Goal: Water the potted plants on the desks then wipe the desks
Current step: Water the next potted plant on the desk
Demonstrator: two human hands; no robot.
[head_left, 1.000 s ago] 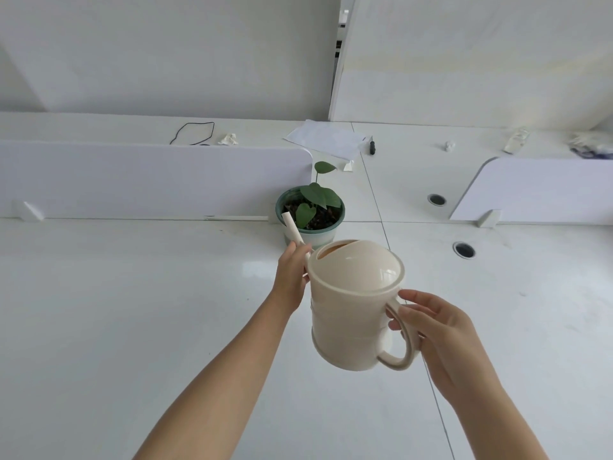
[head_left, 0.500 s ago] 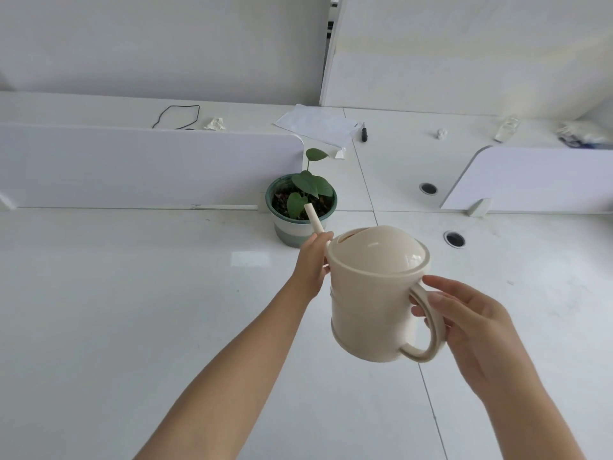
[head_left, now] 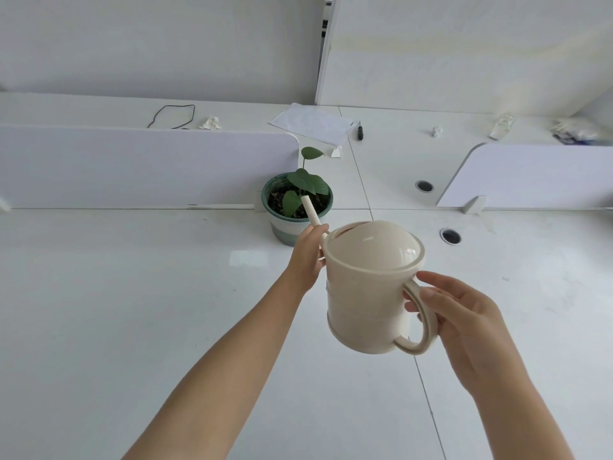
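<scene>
I hold a cream watering can (head_left: 368, 287) above the white desk (head_left: 132, 327), tilted slightly forward. My right hand (head_left: 457, 320) grips its loop handle. My left hand (head_left: 308, 257) is closed around the base of the thin spout, whose tip reaches over the soil of a potted plant (head_left: 297, 204). The plant has a few green leaves and stands in a green and white pot at the end of the left divider. No water stream is visible.
A white divider panel (head_left: 149, 167) runs along the left, another (head_left: 537, 174) at the right. Two cable holes (head_left: 450, 236) sit in the desks. On the far desk lie a paper sheet (head_left: 311, 122), a black cable (head_left: 172, 116), a pen and crumpled bits.
The can and both hands have shifted slightly right and toward the plant, so the spout tip is now over the pot's soil. Both grips are unchanged.
</scene>
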